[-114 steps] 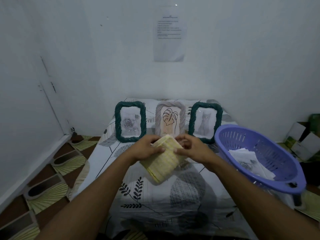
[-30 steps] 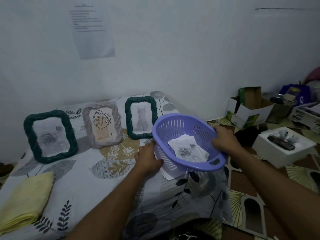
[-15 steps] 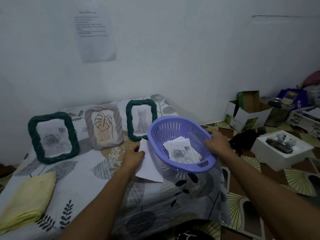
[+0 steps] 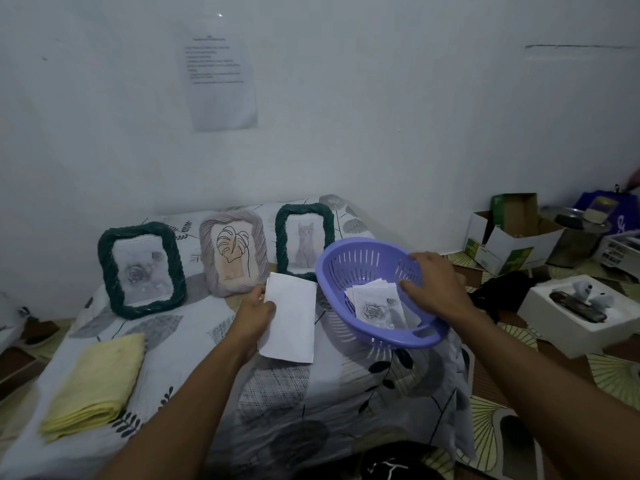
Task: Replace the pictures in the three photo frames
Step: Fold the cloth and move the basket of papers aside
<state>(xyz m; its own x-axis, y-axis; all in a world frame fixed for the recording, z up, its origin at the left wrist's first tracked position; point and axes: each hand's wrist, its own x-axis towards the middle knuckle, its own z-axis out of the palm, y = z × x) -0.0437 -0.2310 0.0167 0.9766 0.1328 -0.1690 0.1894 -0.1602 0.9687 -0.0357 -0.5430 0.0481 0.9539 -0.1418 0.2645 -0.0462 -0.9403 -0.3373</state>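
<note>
Three photo frames stand along the back of the low table: a dark green one with a rose picture (image 4: 140, 270), a grey one with a leaf drawing (image 4: 233, 256), and a dark green one with a cat picture (image 4: 304, 242). My left hand (image 4: 254, 315) pinches a white paper sheet (image 4: 292, 323), blank side up, just in front of the frames. My right hand (image 4: 434, 287) grips the right rim of a purple plastic basket (image 4: 349, 268), tilted above the table. Loose printed pictures (image 4: 379, 306) lie inside it, a rose print on top.
A folded yellow cloth (image 4: 95, 379) lies at the table's front left. The leaf-patterned tablecloth (image 4: 277, 396) hangs over the right edge. On the floor to the right sit open cardboard boxes (image 4: 509, 237) and a white box (image 4: 581, 313) with small items. A wall rises close behind the frames.
The yellow cloth went from both hands down onto the table's left. The basket was then lifted, and my left hand drew a white sheet from beneath it and raised it leftward.
</note>
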